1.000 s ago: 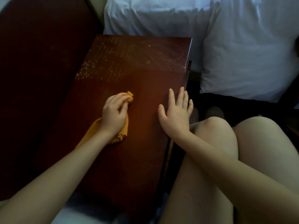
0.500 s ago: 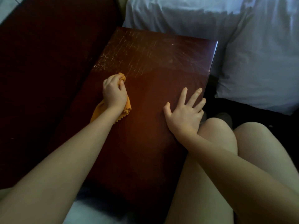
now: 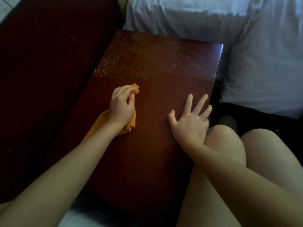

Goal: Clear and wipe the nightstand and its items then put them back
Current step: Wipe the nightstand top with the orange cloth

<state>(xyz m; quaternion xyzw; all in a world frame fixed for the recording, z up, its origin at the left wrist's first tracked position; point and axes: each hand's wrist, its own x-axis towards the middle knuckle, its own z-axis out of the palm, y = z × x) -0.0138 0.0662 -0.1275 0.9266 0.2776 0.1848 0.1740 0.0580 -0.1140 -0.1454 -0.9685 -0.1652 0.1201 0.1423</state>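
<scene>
The nightstand (image 3: 155, 153) shows its dark red top, long axis running from 6 to 12 o'clock; the left hand (image 3: 122, 107) sits at about 10 o'clock of its centre, fingers curled tight round a bunched orange cloth (image 3: 129, 124), whose loose tail trails back under the wrist toward 7 o'clock; the right hand (image 3: 190, 122) lies flat at 2 o'clock, fingers straight and spread, holding nothing, its outer fingers reaching the right-hand edge; pale scratches (image 3: 131, 58) mark the far band at 12 o'clock, and bare top lies between them and both hands; a dark wooden panel (image 3: 49, 71) borders the left edge at 9 o'clock; white bedding (image 3: 262, 63) meets the far edge and corner from 12 to 2 o'clock; bare knees (image 3: 226, 145) press close along the right edge at 4 o'clock.
</scene>
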